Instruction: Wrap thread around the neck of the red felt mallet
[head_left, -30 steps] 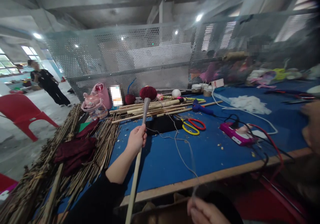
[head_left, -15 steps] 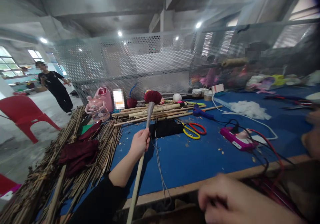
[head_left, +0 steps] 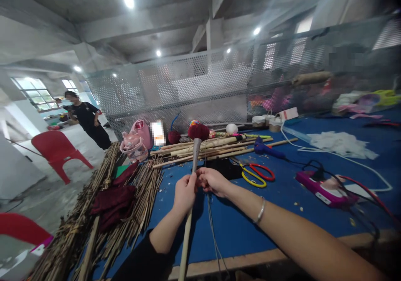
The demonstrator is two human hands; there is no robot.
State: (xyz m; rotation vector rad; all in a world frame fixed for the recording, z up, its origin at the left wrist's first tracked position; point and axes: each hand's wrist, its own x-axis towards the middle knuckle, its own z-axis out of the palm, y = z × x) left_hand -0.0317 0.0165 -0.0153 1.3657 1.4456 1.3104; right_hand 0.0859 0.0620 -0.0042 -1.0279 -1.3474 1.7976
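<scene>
My left hand (head_left: 184, 192) is wrapped round a long pale wooden stick (head_left: 185, 247) that rises over the blue table (head_left: 250, 231). The stick has a grey wrapped neck and a dark red fluffy ball (head_left: 198, 131) at its top. My right hand (head_left: 213, 180) is beside the left one at the stick, its fingers pinched on a thin grey thread (head_left: 211, 222) that hangs down toward the table's front edge. A silver bracelet sits on my right wrist.
Bundles of dry twigs (head_left: 84, 226) with dark red cloth (head_left: 114, 199) cover the table's left end. Bamboo sticks (head_left: 213, 145), red and yellow scissors (head_left: 257, 174), a blue glue gun (head_left: 266, 149), a pink device with cables (head_left: 326, 189) and white stuffing (head_left: 338, 141) lie farther back. A person (head_left: 86, 120) stands beyond a red chair (head_left: 58, 149).
My right hand has come up from the bottom edge of view to the stick, beside my left hand, and now pinches the thread there. The view has shifted to the left.
</scene>
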